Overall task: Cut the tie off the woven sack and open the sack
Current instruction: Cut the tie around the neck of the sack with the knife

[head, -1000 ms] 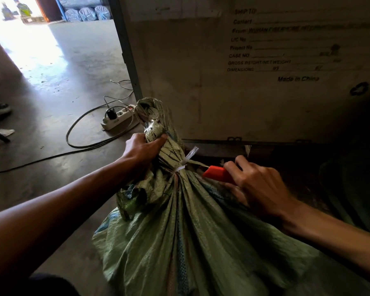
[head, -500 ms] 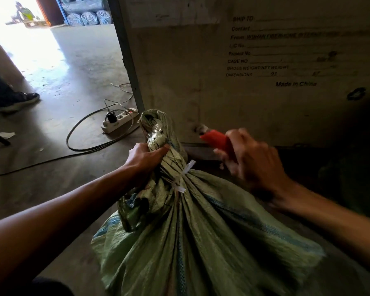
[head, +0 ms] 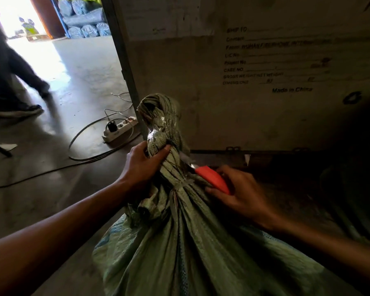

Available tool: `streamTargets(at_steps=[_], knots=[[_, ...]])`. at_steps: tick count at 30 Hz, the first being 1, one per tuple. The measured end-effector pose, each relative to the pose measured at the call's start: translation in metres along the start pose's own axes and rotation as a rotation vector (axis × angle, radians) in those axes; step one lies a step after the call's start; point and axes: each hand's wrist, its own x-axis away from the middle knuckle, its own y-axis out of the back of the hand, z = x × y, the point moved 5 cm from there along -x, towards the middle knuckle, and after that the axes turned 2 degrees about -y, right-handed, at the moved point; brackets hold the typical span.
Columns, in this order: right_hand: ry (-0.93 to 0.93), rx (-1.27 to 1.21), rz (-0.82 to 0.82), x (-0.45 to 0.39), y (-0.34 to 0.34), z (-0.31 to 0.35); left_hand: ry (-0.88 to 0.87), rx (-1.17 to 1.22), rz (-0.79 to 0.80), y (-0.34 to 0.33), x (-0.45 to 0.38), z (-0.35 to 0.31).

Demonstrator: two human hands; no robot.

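Note:
A green woven sack (head: 192, 248) stands on the floor in front of me, its neck bunched and twisted upward. A pale plastic tie (head: 183, 184) wraps the neck. My left hand (head: 143, 167) grips the twisted neck just above the tie. My right hand (head: 241, 193) holds an orange-handled cutter (head: 212, 178) whose blade tip (head: 187, 162) lies against the right side of the neck, a little above the tie.
A large crate (head: 254, 82) with printed shipping text stands right behind the sack. A white power strip (head: 119, 129) and black cables (head: 83, 150) lie on the concrete floor to the left. A person's legs (head: 15, 82) cross the far left near a bright doorway.
My right hand had lifted the cutter up away from the sack; now it is back down with the blade against the neck. The person at left has walked further into view.

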Motion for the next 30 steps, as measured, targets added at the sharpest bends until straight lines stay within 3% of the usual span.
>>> streamTargets(at_steps=[3, 7, 15, 30], knots=[[0.085, 0.267, 0.042, 0.011, 0.007, -0.01, -0.016, -0.013, -0.02, 0.003, -0.002, 0.003], [0.193, 0.415, 0.088, 0.02, 0.004, -0.012, -0.031, -0.037, -0.027, 0.002, -0.006, 0.005], [0.181, 0.423, 0.101, 0.018, 0.007, -0.01, -0.048, -0.088, -0.092, 0.003, -0.009, 0.005], [0.189, 0.456, 0.088, 0.014, 0.006, -0.009, -0.088, -0.132, -0.03, -0.001, -0.004, -0.006]])
